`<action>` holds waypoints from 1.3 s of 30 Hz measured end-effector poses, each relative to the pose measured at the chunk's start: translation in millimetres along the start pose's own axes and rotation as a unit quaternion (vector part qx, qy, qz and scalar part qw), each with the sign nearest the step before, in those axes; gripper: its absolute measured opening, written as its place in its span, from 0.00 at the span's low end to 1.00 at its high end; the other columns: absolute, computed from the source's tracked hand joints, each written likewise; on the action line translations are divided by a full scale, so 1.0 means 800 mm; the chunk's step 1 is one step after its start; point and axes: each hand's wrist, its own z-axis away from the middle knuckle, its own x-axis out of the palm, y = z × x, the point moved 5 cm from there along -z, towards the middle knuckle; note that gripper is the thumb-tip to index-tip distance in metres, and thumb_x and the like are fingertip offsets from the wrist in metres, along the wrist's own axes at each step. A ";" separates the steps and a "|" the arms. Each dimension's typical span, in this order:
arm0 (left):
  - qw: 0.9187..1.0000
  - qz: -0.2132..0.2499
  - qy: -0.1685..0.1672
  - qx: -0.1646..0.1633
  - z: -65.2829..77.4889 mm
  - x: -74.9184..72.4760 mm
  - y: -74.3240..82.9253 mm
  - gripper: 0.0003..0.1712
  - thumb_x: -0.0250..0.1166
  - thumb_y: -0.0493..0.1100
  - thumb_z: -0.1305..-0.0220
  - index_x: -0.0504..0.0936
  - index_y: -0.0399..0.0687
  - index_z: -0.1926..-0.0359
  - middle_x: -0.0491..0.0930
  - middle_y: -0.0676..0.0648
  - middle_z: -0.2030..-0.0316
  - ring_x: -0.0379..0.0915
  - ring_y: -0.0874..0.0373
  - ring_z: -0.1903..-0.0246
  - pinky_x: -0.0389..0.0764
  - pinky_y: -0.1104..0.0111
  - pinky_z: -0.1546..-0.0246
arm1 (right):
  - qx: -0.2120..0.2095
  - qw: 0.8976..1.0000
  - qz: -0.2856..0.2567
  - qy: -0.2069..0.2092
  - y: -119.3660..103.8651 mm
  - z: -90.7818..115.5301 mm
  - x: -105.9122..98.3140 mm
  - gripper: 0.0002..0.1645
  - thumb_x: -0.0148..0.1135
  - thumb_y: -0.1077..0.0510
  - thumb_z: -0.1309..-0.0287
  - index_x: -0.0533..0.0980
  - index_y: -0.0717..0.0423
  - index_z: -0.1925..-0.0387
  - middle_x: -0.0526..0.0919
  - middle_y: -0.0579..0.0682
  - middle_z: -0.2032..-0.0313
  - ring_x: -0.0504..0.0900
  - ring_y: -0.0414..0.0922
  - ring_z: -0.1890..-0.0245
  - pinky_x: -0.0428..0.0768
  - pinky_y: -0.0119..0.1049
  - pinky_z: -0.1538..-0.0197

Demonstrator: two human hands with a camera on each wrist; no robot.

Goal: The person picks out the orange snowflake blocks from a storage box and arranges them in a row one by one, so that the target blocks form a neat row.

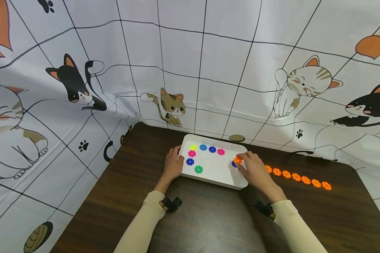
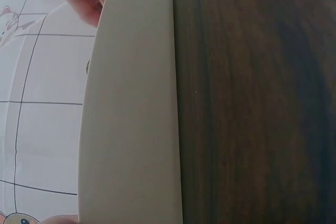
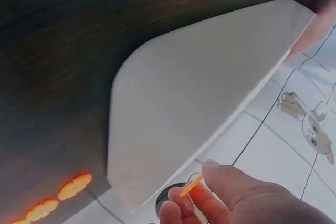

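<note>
A white tray [image 1: 215, 172] with rounded corners holds several flower-shaped discs. My left hand [image 1: 173, 162] grips the tray's left wall, thumb near the front corner. Above the tray's right end, my right hand [image 1: 254, 170] pinches an orange flower-shaped disc [image 3: 192, 184] between thumb and fingertips. In the head view that disc overlaps a dark blue disc [image 1: 233, 164], partly hidden behind it. Toward the tray's left lie a yellow disc [image 1: 193, 147], a green disc [image 1: 198, 169] and several pink and blue ones, spaced apart. The tray wall hides the discs from both wrist views.
A row of orange discs [image 1: 296, 176] runs along the dark wooden table [image 1: 209, 218] to the right of the tray. Behind and to the left hangs a white sheet [image 1: 177, 52] with grid lines and cartoon cats, close to the table's back edge.
</note>
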 end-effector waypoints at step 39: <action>1.000 -0.007 -0.005 -0.011 -0.002 0.001 -0.003 0.28 0.49 0.39 0.27 0.67 0.41 0.28 0.70 0.34 0.36 0.66 0.39 0.36 0.65 0.45 0.30 | 0.036 0.999 0.016 0.015 0.098 0.066 -0.028 0.21 0.66 0.59 0.35 0.78 0.67 0.45 0.80 0.66 0.52 0.78 0.64 0.51 0.76 0.62 0.47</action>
